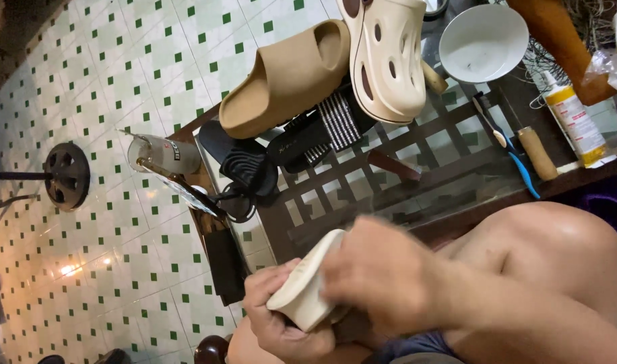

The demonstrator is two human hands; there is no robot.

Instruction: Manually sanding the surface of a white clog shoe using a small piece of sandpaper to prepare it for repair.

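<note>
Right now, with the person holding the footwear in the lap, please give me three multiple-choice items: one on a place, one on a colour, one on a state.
1. Where does the white bowl stand?
A. on the glass table
B. on the tiled floor
C. in the person's lap

2. What colour is the slide sandal lying on the table?
A. red
B. tan
C. blue

3. What is the state of the left hand?
A. resting open on the table
B. out of view
C. closed around the cream shoe

Answers: 1 A, the bowl sits at the table's far end; 2 B, its foam is tan all over; 3 C, the fingers wrap the shoe's edge while the blurred right hand covers it.
</note>
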